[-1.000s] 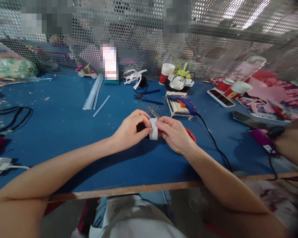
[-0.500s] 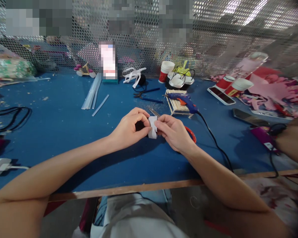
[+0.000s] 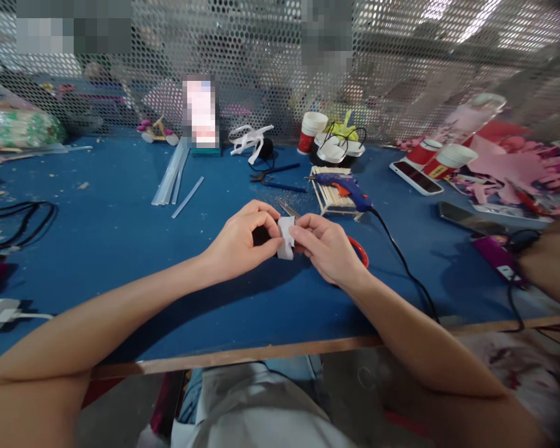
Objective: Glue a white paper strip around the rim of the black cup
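Observation:
Between my two hands, above the middle of the blue table, is a small dark object with a white strip wrapped round it. My left hand pinches its left side, thumb and curled fingers closed on it. From the right, my right hand presses thumb and fingers on the strip's edge. What the dark core is, I cannot make out. Scissors with red handles lie under my right hand, their blades showing just beyond the strip.
Behind my hands lie a blue glue gun on a small stick rack, pliers, glue sticks and white ribbon. Paper cups and phones stand or lie farther right. Another person's arm reaches in at the right edge.
Almost nothing differs. Both hands keep the same hold on the white-wrapped object, and the whole view has shifted very slightly.

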A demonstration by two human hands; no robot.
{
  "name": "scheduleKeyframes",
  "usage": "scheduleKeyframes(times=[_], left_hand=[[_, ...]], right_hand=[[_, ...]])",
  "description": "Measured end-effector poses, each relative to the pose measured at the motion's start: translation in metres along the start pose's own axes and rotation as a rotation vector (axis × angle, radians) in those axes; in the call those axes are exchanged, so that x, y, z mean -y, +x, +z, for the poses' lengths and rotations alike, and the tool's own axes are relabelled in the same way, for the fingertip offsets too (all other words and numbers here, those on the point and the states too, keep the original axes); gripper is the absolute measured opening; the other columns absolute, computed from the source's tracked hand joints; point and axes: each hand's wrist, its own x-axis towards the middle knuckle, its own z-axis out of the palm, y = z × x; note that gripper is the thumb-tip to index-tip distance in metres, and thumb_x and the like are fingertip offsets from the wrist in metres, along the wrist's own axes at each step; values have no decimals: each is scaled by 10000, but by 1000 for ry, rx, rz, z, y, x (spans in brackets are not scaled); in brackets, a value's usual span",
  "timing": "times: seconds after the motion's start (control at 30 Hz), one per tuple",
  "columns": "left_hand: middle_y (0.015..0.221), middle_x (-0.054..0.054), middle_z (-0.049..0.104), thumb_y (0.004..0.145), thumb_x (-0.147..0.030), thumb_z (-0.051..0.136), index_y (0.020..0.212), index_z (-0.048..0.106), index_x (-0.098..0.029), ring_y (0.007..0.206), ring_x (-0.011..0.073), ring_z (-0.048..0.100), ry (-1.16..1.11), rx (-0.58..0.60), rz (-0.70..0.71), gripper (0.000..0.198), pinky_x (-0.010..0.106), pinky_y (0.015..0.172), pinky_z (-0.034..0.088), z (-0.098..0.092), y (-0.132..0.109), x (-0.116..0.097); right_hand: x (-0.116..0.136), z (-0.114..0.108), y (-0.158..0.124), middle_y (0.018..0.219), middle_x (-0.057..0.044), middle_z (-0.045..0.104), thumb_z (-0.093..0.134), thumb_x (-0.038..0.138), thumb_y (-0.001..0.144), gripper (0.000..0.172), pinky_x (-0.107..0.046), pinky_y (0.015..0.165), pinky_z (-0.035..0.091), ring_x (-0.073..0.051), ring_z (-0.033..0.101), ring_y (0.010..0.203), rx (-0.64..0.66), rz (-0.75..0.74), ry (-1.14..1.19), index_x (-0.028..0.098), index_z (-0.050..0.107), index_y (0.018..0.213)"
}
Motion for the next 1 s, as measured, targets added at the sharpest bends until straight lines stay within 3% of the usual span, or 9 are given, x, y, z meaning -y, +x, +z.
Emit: scheduleKeyframes(times=[0.47, 0.7, 1.0], left_hand=[[956, 50, 552, 721, -206, 573, 692, 543, -161, 893, 143, 550, -20, -4, -41, 61, 320, 813, 443, 1, 1, 2], [962, 47, 554, 722, -214, 570, 699, 537, -163, 886, 143, 551, -61, -9, -111, 64, 331, 829, 440, -1, 3, 5], [957, 54, 551, 747, -266, 562, 730, 535, -161, 886, 142, 548, -116, 1, -85, 110, 335, 831, 446, 3, 2, 11]], right_hand=[[-1, -1, -1, 584, 33, 538, 609, 337, 754, 176, -229, 516, 428, -74, 500, 518, 41, -19, -53, 171, 554, 743], [4, 3, -5, 858, -17, 618, 693, 210, 666, 272, -282, 747, 474, -118, 594, 788, 121, -62, -99, 179, 532, 883], [2, 3, -5, 685, 10, 591, 647, 282, 713, 147, -244, 583, 449, -87, 537, 599, 11, -54, -179, 171, 557, 749]])
